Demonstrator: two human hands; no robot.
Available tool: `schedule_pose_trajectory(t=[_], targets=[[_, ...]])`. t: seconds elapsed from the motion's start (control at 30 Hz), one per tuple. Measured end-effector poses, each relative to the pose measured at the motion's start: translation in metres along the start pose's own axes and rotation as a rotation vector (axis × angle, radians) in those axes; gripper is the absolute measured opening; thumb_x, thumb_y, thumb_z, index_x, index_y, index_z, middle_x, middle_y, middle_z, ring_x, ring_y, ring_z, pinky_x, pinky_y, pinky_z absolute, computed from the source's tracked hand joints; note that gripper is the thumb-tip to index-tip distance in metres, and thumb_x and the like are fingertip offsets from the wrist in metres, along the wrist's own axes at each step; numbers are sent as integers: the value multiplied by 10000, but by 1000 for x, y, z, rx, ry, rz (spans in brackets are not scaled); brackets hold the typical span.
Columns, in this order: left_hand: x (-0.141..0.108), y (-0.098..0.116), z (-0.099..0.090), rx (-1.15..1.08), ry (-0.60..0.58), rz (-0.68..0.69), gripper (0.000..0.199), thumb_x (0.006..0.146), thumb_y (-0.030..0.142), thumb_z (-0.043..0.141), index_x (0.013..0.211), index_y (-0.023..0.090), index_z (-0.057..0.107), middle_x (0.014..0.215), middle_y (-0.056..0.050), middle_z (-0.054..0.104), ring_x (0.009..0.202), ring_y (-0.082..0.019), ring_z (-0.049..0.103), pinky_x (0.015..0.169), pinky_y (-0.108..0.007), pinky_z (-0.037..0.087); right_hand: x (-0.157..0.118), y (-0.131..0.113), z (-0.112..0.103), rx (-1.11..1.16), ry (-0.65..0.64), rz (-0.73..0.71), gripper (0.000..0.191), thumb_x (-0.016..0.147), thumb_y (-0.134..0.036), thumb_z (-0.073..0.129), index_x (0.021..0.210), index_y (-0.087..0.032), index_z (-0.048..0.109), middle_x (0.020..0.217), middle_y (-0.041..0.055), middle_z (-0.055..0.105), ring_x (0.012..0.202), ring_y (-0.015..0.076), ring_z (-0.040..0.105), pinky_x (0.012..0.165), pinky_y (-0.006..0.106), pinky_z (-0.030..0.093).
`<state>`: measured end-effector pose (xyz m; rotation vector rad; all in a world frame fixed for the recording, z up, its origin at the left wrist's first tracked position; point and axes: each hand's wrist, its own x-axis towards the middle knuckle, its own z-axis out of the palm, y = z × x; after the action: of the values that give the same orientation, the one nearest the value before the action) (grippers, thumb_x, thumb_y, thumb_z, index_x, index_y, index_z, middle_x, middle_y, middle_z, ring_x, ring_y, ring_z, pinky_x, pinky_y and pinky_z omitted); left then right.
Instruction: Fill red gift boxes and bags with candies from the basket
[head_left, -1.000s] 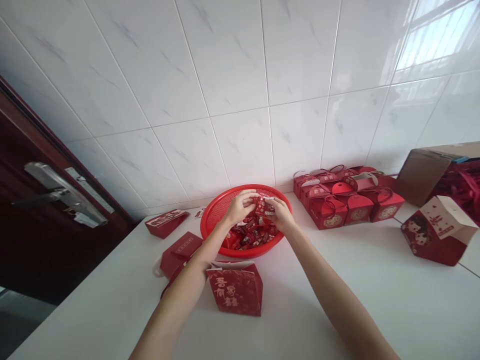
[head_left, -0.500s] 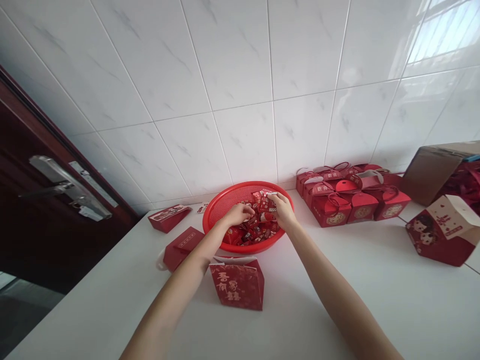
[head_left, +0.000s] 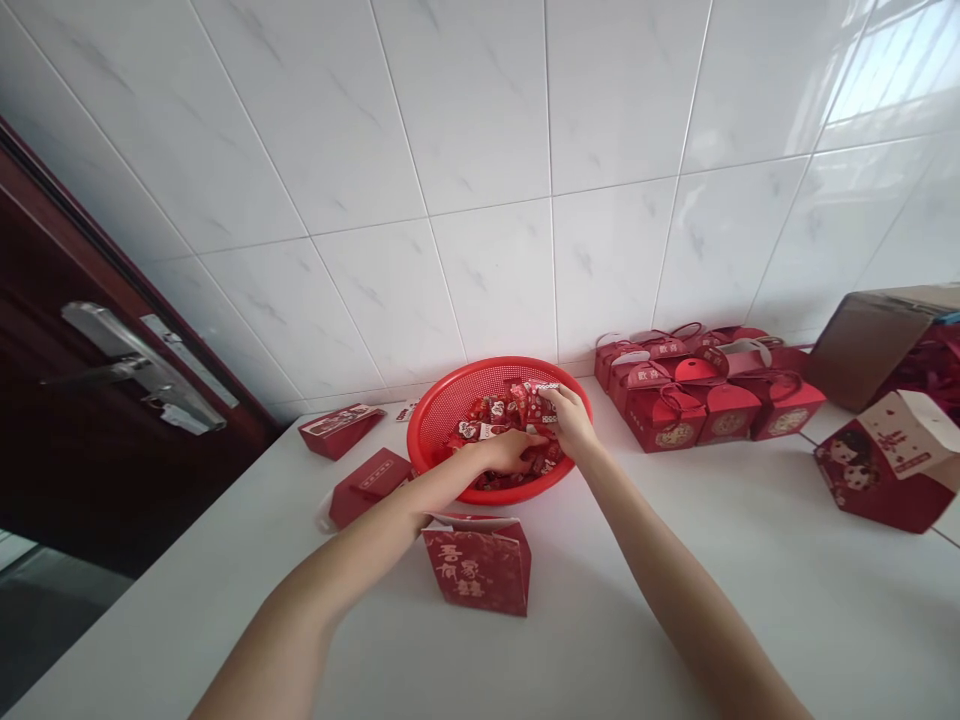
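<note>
A red plastic basket [head_left: 442,395] with a perforated wall holds a heap of wrapped candies [head_left: 491,412], mostly red and white. My right hand [head_left: 571,425] is at the basket's right side, its fingers closed on the edge of a red candy packet [head_left: 531,402] with a white-spotted border. Down among the candies, my left hand [head_left: 511,452] has its fingers drawn together; what they grip is hidden. In front of the basket stands a red paper gift box [head_left: 480,570] with gold characters, its top open.
Red gift boxes [head_left: 724,410] with handles stand grouped at the right. A larger red and cream box [head_left: 889,465] and a brown carton [head_left: 859,345] are farther right. Two red boxes [head_left: 371,485] lie left of the basket. A tiled wall rises behind; a door [head_left: 112,430] is left.
My left hand has moved right and deeper into the candies, uncovering those on the left. My right hand stays on the red packet. The view has shifted slightly.
</note>
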<state>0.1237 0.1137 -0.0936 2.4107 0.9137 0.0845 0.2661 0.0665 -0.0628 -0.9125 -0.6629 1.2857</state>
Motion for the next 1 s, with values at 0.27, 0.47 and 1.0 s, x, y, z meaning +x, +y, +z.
schedule_pose_trajectory(t=[0.27, 0.47, 1.0], targets=[[-2, 8, -4, -58, 43, -47, 403, 562, 17, 634, 866, 231, 788, 708, 5, 740, 675, -200, 665, 641, -237, 484, -1, -1, 1, 13, -10, -25, 246, 563, -354, 737, 678, -225, 561, 626, -42, 603, 574, 140, 547, 466, 258, 483], [-18, 14, -33, -165, 238, -64, 285, 725, 118, 633, 974, 142, 767, 890, -71, 773, 801, -208, 696, 707, -271, 541, 0, -9, 0, 42, 10, -68, 267, 542, -336, 766, 686, -222, 573, 629, -43, 616, 584, 133, 560, 457, 228, 453], [-114, 71, -38, -650, 892, 41, 379, 756, 386, 754, 1084, 203, 698, 1128, -77, 716, 1083, -244, 672, 957, -355, 541, -52, -38, 19, -148, -329, -148, 296, 624, -350, 843, 806, -218, 651, 725, -20, 691, 624, 157, 626, 578, 271, 525]])
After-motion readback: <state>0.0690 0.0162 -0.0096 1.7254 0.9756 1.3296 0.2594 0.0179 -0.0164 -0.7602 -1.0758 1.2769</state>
